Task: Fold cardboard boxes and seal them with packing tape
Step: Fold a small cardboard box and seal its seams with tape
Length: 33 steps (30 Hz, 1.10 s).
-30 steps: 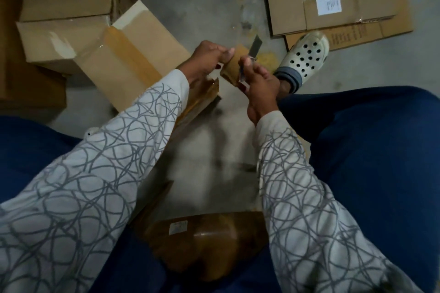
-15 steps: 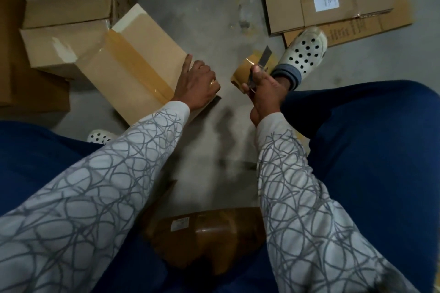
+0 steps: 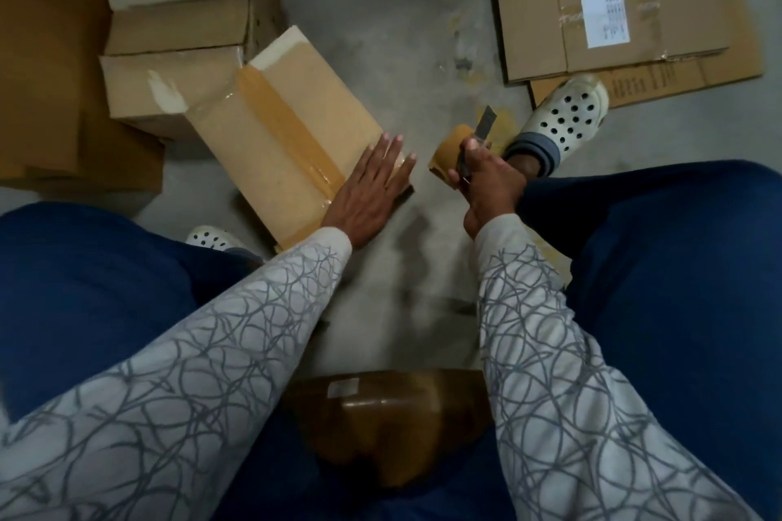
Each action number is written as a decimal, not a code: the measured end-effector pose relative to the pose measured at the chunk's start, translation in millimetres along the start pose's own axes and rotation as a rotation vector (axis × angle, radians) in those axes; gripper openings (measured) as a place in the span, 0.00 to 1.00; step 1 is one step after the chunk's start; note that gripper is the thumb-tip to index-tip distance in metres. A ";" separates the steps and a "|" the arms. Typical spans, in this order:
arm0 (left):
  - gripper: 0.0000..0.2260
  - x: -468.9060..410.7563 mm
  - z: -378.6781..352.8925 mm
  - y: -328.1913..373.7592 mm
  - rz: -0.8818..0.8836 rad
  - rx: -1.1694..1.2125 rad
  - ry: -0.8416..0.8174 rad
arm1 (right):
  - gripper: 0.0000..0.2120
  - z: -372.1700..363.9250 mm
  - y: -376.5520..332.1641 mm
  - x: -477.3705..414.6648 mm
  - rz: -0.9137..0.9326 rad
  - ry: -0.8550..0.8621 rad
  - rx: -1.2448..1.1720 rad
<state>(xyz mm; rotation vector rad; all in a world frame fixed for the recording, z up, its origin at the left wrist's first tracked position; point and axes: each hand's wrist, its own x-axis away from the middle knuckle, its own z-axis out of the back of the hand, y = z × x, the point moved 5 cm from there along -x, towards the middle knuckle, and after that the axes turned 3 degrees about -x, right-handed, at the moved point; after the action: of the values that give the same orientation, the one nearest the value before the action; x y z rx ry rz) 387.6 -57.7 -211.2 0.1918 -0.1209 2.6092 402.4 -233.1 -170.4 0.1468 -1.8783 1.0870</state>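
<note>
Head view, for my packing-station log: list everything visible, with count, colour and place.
taped box: one, brown, floor centre-left
tape roll: one, brown, right of the box
cutter: one, dark grey, against the roll
stacked boxes: about three, tan, upper left
flattened cardboard: at least two sheets, brown, upper right
wrapped package: one, brown, bottom centre
clogs: two, white, on the feet
left hand: flat on the taped box
right hand: grips tape roll and cutter

The left hand (image 3: 369, 190) let go of the tape roll (image 3: 447, 156). It moved onto the box (image 3: 279, 140) and spread flat over the taped end.
</note>
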 end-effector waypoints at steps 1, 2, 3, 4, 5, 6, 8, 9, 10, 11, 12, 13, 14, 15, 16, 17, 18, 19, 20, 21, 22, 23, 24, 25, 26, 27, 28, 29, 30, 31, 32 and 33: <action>0.26 21.4 -2.0 -2.8 -0.006 -0.007 -0.010 | 0.12 -2.4 1.2 3.2 -0.001 -0.015 0.003; 0.28 42.4 -6.4 -7.8 -0.003 -0.034 -0.023 | 0.11 -5.1 2.9 6.0 -0.003 -0.034 0.010; 0.29 61.9 -10.7 -13.9 0.004 -0.051 -0.030 | 0.10 -8.8 4.6 9.2 -0.003 -0.052 0.024; 0.31 79.3 -15.0 -20.3 0.019 -0.042 -0.030 | 0.09 -12.9 6.4 12.9 0.000 -0.069 0.052; 0.32 94.7 -17.2 -26.5 0.052 -0.007 -0.031 | 0.10 -17.5 9.2 16.3 0.008 -0.090 0.085; 0.34 109.0 -16.4 -31.6 0.100 0.058 -0.040 | 0.12 -22.0 11.7 20.1 0.024 -0.116 0.125; 0.37 138.3 -16.3 -40.1 0.222 0.173 -0.047 | 0.14 -31.4 18.0 29.2 0.068 -0.178 0.205; 0.39 152.9 -18.0 -44.6 0.276 0.209 -0.056 | 0.15 -35.2 21.8 35.6 0.084 -0.201 0.230; 0.41 167.3 -21.4 -49.5 0.333 0.222 -0.079 | 0.16 -38.1 25.2 43.3 0.095 -0.222 0.256; 0.43 180.3 -24.1 -56.0 0.406 0.230 -0.115 | 0.15 -40.9 27.7 51.6 0.107 -0.242 0.277; 0.47 191.7 -26.8 -63.4 0.518 0.250 -0.166 | 0.16 -42.3 29.6 59.7 0.122 -0.258 0.300; 0.50 201.6 -30.2 -71.0 0.663 0.300 -0.235 | 0.16 -42.6 31.3 66.1 0.134 -0.272 0.313; 0.53 209.9 -33.1 -77.2 0.812 0.390 -0.304 | 0.16 -41.1 32.7 72.5 0.143 -0.281 0.321; 0.54 215.2 -35.2 -81.7 0.944 0.508 -0.353 | 0.16 -38.7 34.8 76.5 0.147 -0.288 0.323; 0.55 217.1 -35.0 -83.8 1.038 0.612 -0.383 | 0.17 -35.1 36.3 79.7 0.151 -0.289 0.323; 0.54 216.4 -32.8 -84.2 1.093 0.680 -0.401 | 0.17 -31.1 39.0 81.7 0.152 -0.289 0.318; 0.51 214.6 -26.9 -83.3 1.114 0.700 -0.416 | 0.18 -27.2 41.0 85.0 0.154 -0.287 0.319; 0.47 212.4 -22.2 -81.1 1.102 0.684 -0.439 | 0.17 -24.1 43.0 87.6 0.160 -0.295 0.317; 0.44 210.3 -19.9 -78.6 1.072 0.647 -0.477 | 0.17 -21.3 43.9 90.6 0.163 -0.302 0.321; 0.42 207.1 -21.1 -77.5 1.033 0.601 -0.509 | 0.16 -19.7 44.4 93.2 0.164 -0.312 0.317; 0.42 203.7 -26.5 -77.1 0.991 0.558 -0.534 | 0.15 -18.4 44.0 96.7 0.163 -0.317 0.316; 0.43 200.8 -34.5 -77.2 0.957 0.533 -0.543 | 0.15 -16.5 43.9 99.2 0.162 -0.322 0.311; 0.45 199.2 -40.0 -77.1 0.948 0.529 -0.538 | 0.15 -14.3 43.4 102.1 0.162 -0.323 0.310; 0.45 198.3 -43.4 -78.4 0.954 0.514 -0.532 | 0.14 -12.6 44.3 102.9 0.158 -0.324 0.310; 0.45 197.7 -39.8 -77.8 0.959 0.507 -0.537 | 0.13 -10.9 45.0 103.5 0.154 -0.322 0.314; 0.44 196.4 -33.2 -77.1 0.955 0.492 -0.541 | 0.13 -9.8 45.5 104.2 0.154 -0.319 0.316; 0.42 194.8 -23.5 -76.3 0.944 0.481 -0.532 | 0.13 -9.4 45.7 106.0 0.153 -0.318 0.322; 0.40 194.3 -15.0 -75.8 0.931 0.481 -0.512 | 0.13 -9.6 46.6 108.6 0.151 -0.319 0.323; 0.38 193.2 -8.8 -75.9 0.936 0.523 -0.481 | 0.13 -11.9 46.7 109.9 0.148 -0.324 0.323; 0.37 193.7 -3.0 -73.3 0.958 0.611 -0.453 | 0.13 -13.0 47.3 112.2 0.148 -0.331 0.321; 0.37 194.6 -1.8 -69.3 0.988 0.736 -0.427 | 0.12 -14.0 47.4 115.8 0.151 -0.336 0.320; 0.36 193.8 1.9 -63.4 1.024 0.851 -0.395 | 0.11 -14.8 49.0 118.0 0.150 -0.338 0.318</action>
<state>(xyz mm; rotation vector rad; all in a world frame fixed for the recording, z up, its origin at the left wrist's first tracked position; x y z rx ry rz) 253.8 91.9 -175.3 1.2093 1.0255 3.3800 321.3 -155.0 -108.2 0.3971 -2.0224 1.5396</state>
